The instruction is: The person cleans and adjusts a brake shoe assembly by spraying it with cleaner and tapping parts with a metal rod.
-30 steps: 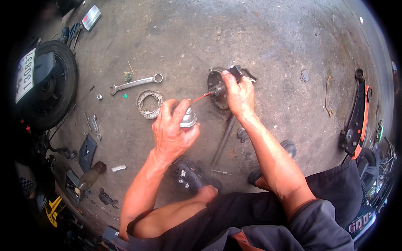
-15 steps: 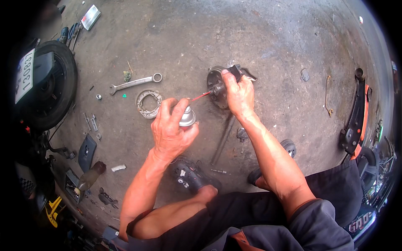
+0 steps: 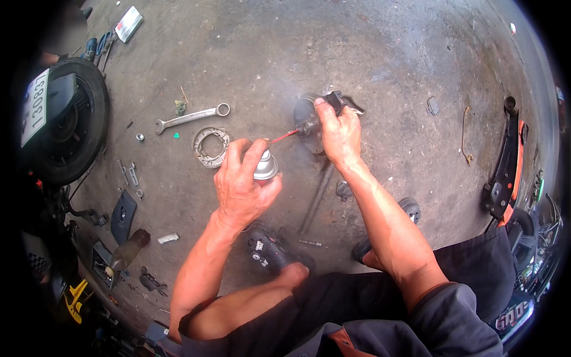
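My left hand (image 3: 244,184) is closed round a silver spray can (image 3: 265,166), one finger on top at the nozzle. Its thin red straw (image 3: 284,135) points at the shaft in the middle of a dark round metal plate (image 3: 310,143). My right hand (image 3: 340,134) grips this plate by a black bracket (image 3: 336,102) at its upper right. Pale mist hangs around the plate, blurring its face. A ring of brake shoes (image 3: 208,160) lies on the floor just left of the can, below a combination wrench (image 3: 190,119). A long metal bar (image 3: 315,199) lies below the plate.
A motorbike wheel (image 3: 86,122) stands at the left, with small metal parts (image 3: 134,174), a bottle (image 3: 131,259) and tools along that side. A long black-and-orange part (image 3: 504,178) lies at the right. My shoes (image 3: 267,250) rest on the concrete floor. Part of a person shows at the upper left.
A whitish mist has appeared around the dark plate. My hands have barely moved. Skin of another person now shows at the upper left edge.
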Tool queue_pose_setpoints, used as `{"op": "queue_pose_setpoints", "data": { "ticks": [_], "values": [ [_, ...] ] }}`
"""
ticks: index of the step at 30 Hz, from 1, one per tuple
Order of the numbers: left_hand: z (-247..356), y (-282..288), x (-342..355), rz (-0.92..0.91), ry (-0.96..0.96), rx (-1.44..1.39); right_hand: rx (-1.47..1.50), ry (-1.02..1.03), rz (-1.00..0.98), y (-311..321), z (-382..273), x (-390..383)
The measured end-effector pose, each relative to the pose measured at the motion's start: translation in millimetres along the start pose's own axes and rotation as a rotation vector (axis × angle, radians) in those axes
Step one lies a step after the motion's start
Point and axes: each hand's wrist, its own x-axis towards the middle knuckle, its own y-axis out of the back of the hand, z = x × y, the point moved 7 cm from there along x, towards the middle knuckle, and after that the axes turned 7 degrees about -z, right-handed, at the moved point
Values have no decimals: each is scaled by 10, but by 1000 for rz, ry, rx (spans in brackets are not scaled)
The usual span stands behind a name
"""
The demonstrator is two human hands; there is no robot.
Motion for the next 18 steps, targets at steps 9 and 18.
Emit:
{"op": "queue_pose_setpoints", "data": {
  "ticks": [9, 18],
  "values": [
    [-342, 959, -418, 432, 150, -115, 34, 35, 74, 91, 32, 54],
    [-1284, 1566, -1247, 839, 388, 136, -638, 56, -217, 358, -543, 322]
  ]
}}
